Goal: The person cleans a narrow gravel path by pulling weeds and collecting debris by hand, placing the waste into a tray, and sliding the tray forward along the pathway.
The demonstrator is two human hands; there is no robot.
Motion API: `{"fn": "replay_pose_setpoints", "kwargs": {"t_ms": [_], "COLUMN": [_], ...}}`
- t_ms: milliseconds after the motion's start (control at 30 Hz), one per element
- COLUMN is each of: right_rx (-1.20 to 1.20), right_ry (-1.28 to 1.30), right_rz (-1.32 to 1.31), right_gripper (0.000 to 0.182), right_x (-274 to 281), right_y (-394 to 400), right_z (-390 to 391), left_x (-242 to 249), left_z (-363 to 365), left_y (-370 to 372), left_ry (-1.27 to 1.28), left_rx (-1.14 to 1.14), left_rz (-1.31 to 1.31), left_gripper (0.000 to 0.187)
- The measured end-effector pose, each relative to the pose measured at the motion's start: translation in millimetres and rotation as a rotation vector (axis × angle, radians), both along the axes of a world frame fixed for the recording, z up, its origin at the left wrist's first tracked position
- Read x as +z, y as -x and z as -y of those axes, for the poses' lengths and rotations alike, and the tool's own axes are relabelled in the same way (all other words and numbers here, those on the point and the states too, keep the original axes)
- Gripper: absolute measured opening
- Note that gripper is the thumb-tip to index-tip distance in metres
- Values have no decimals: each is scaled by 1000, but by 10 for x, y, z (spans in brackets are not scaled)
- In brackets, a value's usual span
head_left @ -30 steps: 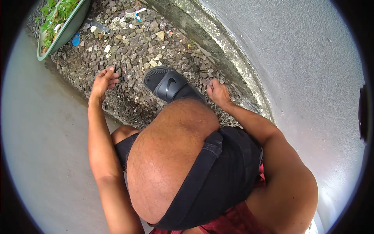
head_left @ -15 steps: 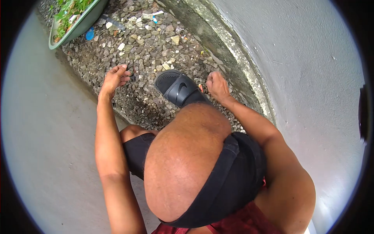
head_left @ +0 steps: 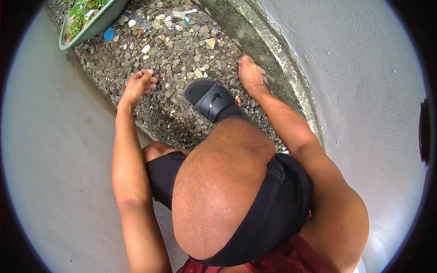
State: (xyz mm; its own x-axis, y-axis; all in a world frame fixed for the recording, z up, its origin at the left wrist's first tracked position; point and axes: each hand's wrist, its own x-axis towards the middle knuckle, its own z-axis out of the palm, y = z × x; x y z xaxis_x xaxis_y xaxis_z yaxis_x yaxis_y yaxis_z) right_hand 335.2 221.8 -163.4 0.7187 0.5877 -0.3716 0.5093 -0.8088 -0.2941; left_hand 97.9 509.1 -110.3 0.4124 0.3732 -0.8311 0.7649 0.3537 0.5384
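Note:
My left hand [head_left: 140, 86] hovers low over the dark gravel [head_left: 175, 59], palm turned inward. Its fingers are loosely bent and apart, with nothing seen between them. On the other side of my foot, my right hand [head_left: 249, 73] reaches down to the gravel near the concrete kerb. The back of that hand faces me and its fingers are curled in at the stones; what they pinch, if anything, is hidden. Between the hands rests my foot in a black slide sandal [head_left: 211, 100]. A small orange-red scrap [head_left: 237, 100] lies beside the sandal.
At the upper left stands a green planter [head_left: 93, 25] with leafy plants. Near it lie a blue scrap [head_left: 109, 32] and a grey strip [head_left: 135, 21]. A mossy kerb [head_left: 277, 50] and a grey wall [head_left: 355, 77] curve along the right. Smooth grey concrete [head_left: 63, 136] lies left.
My right hand has moved forward over the gravel, from beside the sandal to farther up along the kerb. My left hand stays nearly where it was. The view has shifted slightly.

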Motion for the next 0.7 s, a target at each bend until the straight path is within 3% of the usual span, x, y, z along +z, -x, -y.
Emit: {"fn": "replay_pose_setpoints", "kwargs": {"t_ms": [167, 267, 400, 700], "right_rx": [75, 357, 284, 381], "right_ry": [-126, -194, -93, 62], "right_rz": [-181, -398, -354, -403], "right_gripper": [8, 8, 11, 12], "right_x": [280, 185, 232, 238], "right_y": [119, 232, 483, 484], "right_z": [435, 865, 840, 744], "left_x": [0, -2, -18, 65], "left_z": [-20, -9, -11, 11], "left_y": [16, 4, 2, -18], "left_ry": [9, 9, 13, -3], "left_rx": [19, 16, 14, 31], "left_rz": [12, 3, -1, 19], "left_gripper": [54, 53, 52, 52]}}
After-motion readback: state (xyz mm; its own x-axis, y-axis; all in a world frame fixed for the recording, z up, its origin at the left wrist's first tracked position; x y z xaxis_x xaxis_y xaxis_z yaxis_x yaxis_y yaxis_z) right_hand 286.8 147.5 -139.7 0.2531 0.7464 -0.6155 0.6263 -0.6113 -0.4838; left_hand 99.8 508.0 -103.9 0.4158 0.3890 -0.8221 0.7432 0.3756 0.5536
